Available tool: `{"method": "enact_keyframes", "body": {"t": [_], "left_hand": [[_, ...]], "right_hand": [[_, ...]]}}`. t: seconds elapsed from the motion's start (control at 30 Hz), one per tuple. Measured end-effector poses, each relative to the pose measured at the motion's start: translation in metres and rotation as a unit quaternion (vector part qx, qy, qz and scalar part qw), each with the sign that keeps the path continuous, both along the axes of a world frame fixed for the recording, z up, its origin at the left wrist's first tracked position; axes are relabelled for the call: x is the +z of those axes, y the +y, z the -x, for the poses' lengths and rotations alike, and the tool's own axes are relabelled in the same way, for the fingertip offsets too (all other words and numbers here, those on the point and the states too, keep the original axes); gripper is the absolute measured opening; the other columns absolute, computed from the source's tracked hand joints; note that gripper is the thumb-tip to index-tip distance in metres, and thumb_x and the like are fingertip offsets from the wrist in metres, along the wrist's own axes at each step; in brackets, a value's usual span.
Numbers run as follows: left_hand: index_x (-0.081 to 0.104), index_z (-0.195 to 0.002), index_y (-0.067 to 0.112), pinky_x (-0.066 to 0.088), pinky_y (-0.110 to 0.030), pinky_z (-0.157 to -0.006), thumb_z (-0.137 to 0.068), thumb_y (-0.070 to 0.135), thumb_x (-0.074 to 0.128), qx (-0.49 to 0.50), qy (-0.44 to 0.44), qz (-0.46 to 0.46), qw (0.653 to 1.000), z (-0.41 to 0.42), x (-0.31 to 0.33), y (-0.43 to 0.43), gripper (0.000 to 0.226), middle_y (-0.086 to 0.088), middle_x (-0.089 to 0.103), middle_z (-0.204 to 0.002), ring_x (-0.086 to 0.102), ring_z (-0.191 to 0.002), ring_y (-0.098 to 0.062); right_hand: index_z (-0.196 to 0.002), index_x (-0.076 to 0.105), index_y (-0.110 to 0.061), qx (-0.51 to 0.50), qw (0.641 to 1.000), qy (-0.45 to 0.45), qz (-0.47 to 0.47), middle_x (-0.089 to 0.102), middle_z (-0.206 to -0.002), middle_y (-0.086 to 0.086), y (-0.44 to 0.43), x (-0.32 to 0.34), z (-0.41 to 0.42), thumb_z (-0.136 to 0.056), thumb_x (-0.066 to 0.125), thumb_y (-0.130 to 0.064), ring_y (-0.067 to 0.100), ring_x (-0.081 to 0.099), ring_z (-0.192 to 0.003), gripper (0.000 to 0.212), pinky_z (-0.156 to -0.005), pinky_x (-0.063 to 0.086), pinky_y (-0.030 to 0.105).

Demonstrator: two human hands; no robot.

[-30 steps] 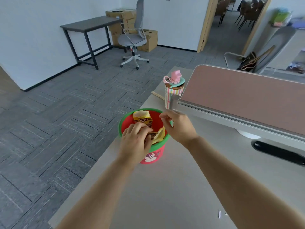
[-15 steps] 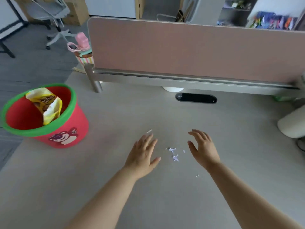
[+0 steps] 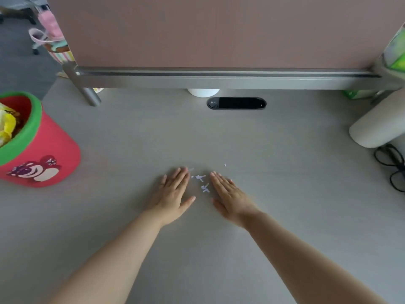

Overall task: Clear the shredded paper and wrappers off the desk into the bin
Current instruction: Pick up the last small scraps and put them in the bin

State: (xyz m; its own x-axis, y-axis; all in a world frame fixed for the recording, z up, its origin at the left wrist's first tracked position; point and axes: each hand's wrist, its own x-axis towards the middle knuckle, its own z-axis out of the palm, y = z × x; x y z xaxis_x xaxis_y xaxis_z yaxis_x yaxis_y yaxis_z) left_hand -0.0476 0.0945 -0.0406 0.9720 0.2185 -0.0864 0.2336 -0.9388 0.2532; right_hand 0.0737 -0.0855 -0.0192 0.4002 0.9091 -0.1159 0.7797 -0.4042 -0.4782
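Both hands flat, palms down, fingers straight, nothing held. I see the left hand (image 3: pixel 173 194) and right hand (image 3: pixel 230 198) lying on the pale grey desk top (image 3: pixel 285 194). The small white shredded paper scraps (image 3: pixel 202 183) sit in the gap between them; I cannot tell if they touch either hand. One stray fleck (image 3: pixel 225 165) lies just beyond the right fingertips. Well to the left of the left hand stands the red round bin with green rim (image 3: pixel 48 150), holding crumpled yellow wrappers (image 3: pixel 6 128). Far beyond the hands is a black oval cable port (image 3: pixel 236 103), under the pink divider panel (image 3: pixel 219 29).
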Motion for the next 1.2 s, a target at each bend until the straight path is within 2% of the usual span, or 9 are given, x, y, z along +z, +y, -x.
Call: {"method": "enact_keyframes", "body": {"t": [0.13,0.23,0.33,0.43,0.6,0.73,0.8,1.03,1.2], "left_hand": [[0.019,-0.142,0.008,0.011,-0.036,-0.109,-0.095,0.055,0.014,-0.042,-0.060,0.031,0.997,0.032,0.000,-0.013,0.067,-0.013,0.032,-0.145,0.016,-0.136,-0.019],[0.006,-0.145,0.008,0.009,-0.040,-0.112,-0.093,0.057,0.013,0.002,-0.064,0.003,0.998,0.032,0.002,-0.006,0.071,-0.009,0.014,-0.151,0.005,-0.139,-0.022],[0.009,-0.143,0.002,0.007,-0.047,-0.108,-0.086,0.067,0.002,0.037,-0.025,0.022,0.999,0.018,0.003,-0.002,0.087,-0.010,0.001,-0.150,-0.007,-0.138,-0.020],[0.001,-0.143,0.007,-0.006,-0.042,-0.109,-0.070,0.074,-0.019,0.018,0.035,-0.002,0.999,0.009,0.000,-0.011,0.101,0.000,-0.016,-0.146,-0.020,-0.134,-0.014],[0.020,-0.143,0.005,0.015,-0.047,-0.109,-0.094,0.056,0.004,-0.048,0.013,-0.048,0.998,0.030,0.000,-0.020,0.072,-0.011,0.021,-0.149,0.011,-0.137,-0.022],[0.002,-0.145,0.008,0.004,-0.039,-0.110,-0.095,0.054,0.012,-0.078,-0.030,-0.042,0.996,0.052,-0.003,-0.021,0.068,-0.002,-0.007,-0.154,0.004,-0.139,-0.021],[-0.001,-0.145,0.008,0.000,-0.038,-0.110,-0.094,0.055,0.011,-0.048,-0.025,-0.040,0.998,0.053,-0.002,-0.016,0.070,-0.001,-0.011,-0.153,0.001,-0.139,-0.021],[0.013,-0.141,0.001,0.000,-0.051,-0.107,-0.089,0.063,0.004,-0.040,0.046,-0.070,0.996,0.012,0.003,-0.014,0.082,-0.014,0.014,-0.149,0.000,-0.138,-0.020],[-0.019,-0.135,0.014,-0.016,-0.047,-0.104,-0.073,0.072,-0.010,-0.038,0.057,-0.073,0.995,-0.038,0.004,-0.013,0.086,0.000,-0.021,-0.147,-0.027,-0.132,-0.015]], "right_hand": [[-0.137,0.033,-0.007,-0.081,0.989,0.015,-0.120,0.044,-0.140,0.012,-0.003,0.006,0.003,-0.087,0.028,-0.030,0.029,0.053,-0.117,0.056,-0.088,0.047,0.035],[-0.140,0.025,-0.003,-0.124,0.987,-0.032,-0.093,0.028,-0.148,0.013,0.005,-0.001,-0.024,-0.091,0.027,-0.028,0.027,0.027,-0.136,0.055,-0.112,0.021,0.042],[-0.144,0.007,-0.010,-0.098,0.994,-0.030,0.024,0.003,-0.155,0.004,0.014,-0.007,-0.038,-0.098,0.030,-0.028,0.016,-0.003,-0.141,0.055,-0.113,-0.005,0.033],[-0.144,0.011,-0.012,-0.006,0.999,-0.044,0.025,0.008,-0.154,0.004,0.015,-0.011,-0.026,-0.093,0.016,-0.039,0.015,0.001,-0.141,0.058,-0.111,-0.006,0.027],[-0.142,0.018,-0.008,0.062,0.997,-0.022,-0.047,0.032,-0.146,0.007,-0.009,-0.013,-0.002,-0.087,0.026,-0.032,0.014,0.018,-0.136,0.060,-0.112,0.005,0.021],[-0.143,0.011,-0.013,-0.017,0.997,-0.025,-0.072,0.019,-0.148,0.000,-0.038,-0.014,-0.002,-0.090,0.028,-0.043,0.009,0.004,-0.139,0.063,-0.115,0.008,0.036],[-0.143,0.007,-0.011,-0.064,0.994,-0.090,-0.014,0.011,-0.150,0.001,-0.051,-0.017,-0.007,-0.089,0.019,-0.060,0.010,-0.013,-0.139,0.073,-0.113,-0.005,0.039],[-0.135,-0.025,-0.017,-0.030,0.977,-0.148,0.148,-0.023,-0.148,-0.002,-0.038,-0.013,-0.016,-0.058,-0.005,-0.088,0.017,-0.030,-0.134,0.107,-0.107,-0.024,0.046],[-0.132,-0.030,-0.020,0.013,0.980,-0.146,0.136,-0.031,-0.143,-0.005,-0.009,-0.010,-0.039,-0.045,-0.003,-0.094,0.020,-0.032,-0.133,0.117,-0.107,-0.020,0.048]]}}
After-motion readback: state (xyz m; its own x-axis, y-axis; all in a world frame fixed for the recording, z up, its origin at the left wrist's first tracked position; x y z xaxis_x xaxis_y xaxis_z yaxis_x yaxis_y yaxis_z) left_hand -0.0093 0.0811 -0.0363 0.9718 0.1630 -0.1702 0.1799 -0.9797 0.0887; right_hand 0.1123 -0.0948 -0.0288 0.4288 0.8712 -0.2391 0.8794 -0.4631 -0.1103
